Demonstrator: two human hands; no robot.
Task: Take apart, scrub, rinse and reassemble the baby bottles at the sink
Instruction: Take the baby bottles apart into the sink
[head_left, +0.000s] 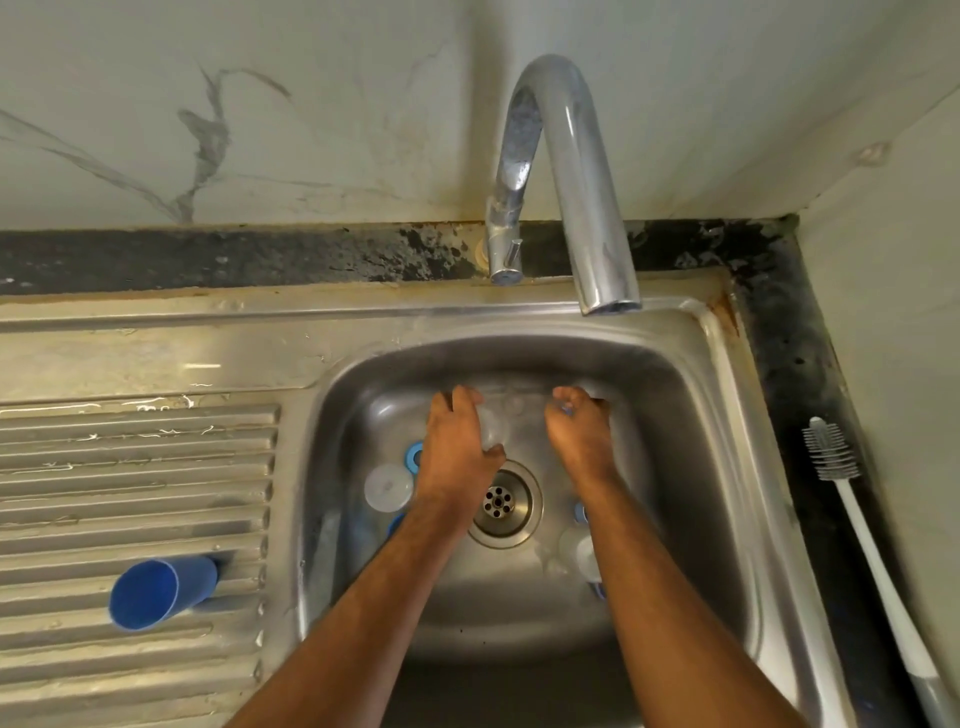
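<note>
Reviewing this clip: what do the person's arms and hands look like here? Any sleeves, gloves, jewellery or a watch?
Both forearms are bare for as far as the frame shows them, with no sleeve edge in view. The left hand and right hand wear no gloves. No watch, bracelet or ring is visible on either wrist or on the fingers that show, though some fingertips are hidden. No markings or bandages are visible.

We count two hands (460, 441) (579, 431), one tap (561, 171), one sink (727, 415), one drain (500, 503), one blue cup (158, 590), one brush (852, 499), and one white cap (388, 487).
</note>
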